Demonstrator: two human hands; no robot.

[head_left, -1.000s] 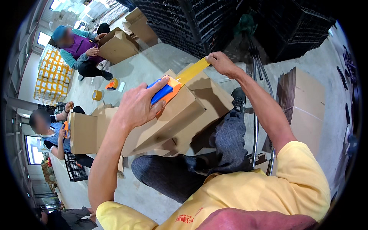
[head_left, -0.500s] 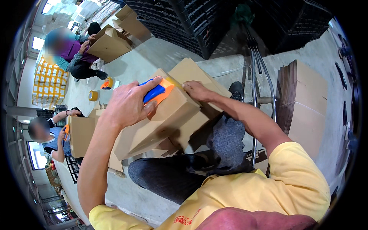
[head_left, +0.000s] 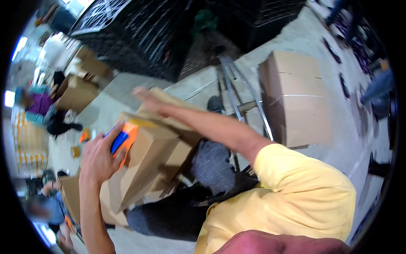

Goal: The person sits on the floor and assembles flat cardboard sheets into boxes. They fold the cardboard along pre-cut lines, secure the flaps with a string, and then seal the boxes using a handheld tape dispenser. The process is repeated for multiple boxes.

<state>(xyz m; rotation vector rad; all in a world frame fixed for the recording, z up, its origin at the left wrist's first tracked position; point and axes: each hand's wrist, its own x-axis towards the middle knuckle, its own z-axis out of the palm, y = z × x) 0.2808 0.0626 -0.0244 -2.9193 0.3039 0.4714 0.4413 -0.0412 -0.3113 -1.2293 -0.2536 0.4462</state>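
My left hand (head_left: pixel 99 158) grips an orange and blue tape dispenser (head_left: pixel 131 132), held against the top edge of a brown cardboard box (head_left: pixel 148 158). A strip of yellow tape (head_left: pixel 145 123) shows on the box beside the dispenser. The box is tilted before my knees. My right hand (head_left: pixel 149 101) reaches across its far side, over another piece of brown cardboard (head_left: pixel 179 103). Its fingers look stretched out and hold nothing I can see, though motion blurs them.
Black plastic crates (head_left: pixel 139 42) stand at the far side. A metal-tube frame (head_left: pixel 243 86) lies right of my foot, beside a strapped stack of flat cardboard (head_left: pixel 298 99). Two people with boxes sit at left, near yellow tape rolls (head_left: pixel 75 151).
The view has swung, so the scene sits further left. My right hand has left the box's edge and stretched out past it; my left still holds the dispenser on the box.
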